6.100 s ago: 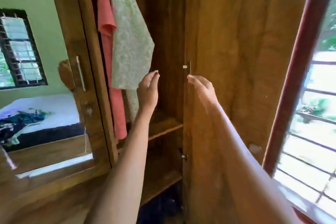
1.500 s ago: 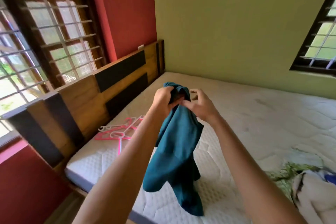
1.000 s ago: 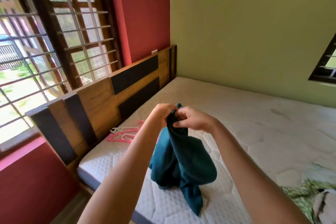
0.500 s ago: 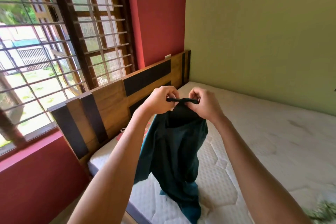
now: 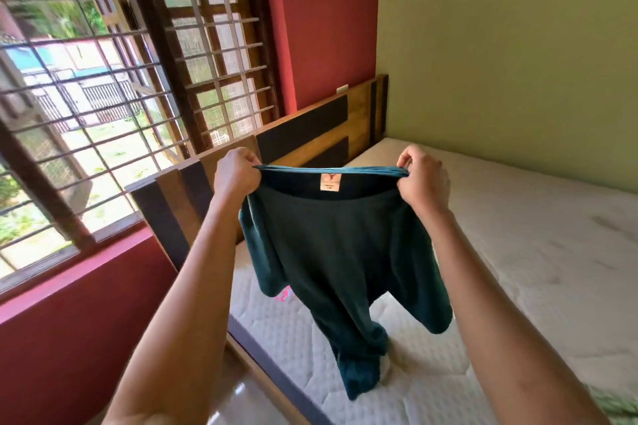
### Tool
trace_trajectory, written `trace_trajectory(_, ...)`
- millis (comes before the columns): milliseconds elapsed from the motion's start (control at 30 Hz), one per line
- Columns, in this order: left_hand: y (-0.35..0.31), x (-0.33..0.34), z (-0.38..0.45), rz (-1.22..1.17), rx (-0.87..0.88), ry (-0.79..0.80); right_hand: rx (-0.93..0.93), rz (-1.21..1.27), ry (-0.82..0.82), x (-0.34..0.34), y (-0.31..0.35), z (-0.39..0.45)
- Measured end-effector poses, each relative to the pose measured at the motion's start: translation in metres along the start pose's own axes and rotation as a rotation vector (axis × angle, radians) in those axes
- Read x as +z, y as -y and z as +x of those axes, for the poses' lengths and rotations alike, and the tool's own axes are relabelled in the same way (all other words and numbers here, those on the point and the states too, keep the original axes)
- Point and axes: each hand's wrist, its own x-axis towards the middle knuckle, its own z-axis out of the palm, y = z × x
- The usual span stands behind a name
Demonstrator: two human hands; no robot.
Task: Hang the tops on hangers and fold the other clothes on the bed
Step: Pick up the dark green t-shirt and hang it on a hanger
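Holding up a pair of dark green pants, the person is stretching both arms out in front over the bed. The left hand is making a tight fist around the left end of the waistband, and the right hand is pinching and gripping the right end the same way, so the band is pulling into a straight line between them. Both hands are sitting at about the same height, with the backs of the hands facing the camera. The pants are hanging down from the hands, with the waist open toward the person and a small orange tag showing inside the back. The legs are drooping in soft folds, and the lowest part is touching the mattress near its edge. The cloth is looking soft and a bit fuzzy. The mattress is white and puffy, with a stitched pattern of bumps. A tiny bit of something pink is peeking out from behind the left leg. Behind the bed, a wooden headboard with dark flat panels is standing against a red wall, next to a big window with metal bars.
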Motion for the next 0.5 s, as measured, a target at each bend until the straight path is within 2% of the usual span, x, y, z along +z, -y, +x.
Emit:
trace_trajectory(67,0.013,0.016,0.003,0.063,-0.063,0.085,0.079,0.048,0.217,0.011,-0.006,0.003)
trace_trajectory(167,0.04,0.055,0.002,0.136,-0.206,0.289,0.184,0.125,0.776,0.036,-0.017,-0.002)
trace_trajectory(233,0.06,0.081,-0.006,0.144,-0.27,0.409,0.219,0.119,1.016,0.055,-0.022,-0.011)
trace_trajectory(333,0.098,0.12,-0.009,0.146,-0.314,0.526,0.329,0.099,1.114,0.104,-0.036,-0.024)
trace_trajectory(500,0.16,0.168,0.005,0.113,-0.405,0.605,0.474,0.133,1.093,0.192,-0.055,-0.037)
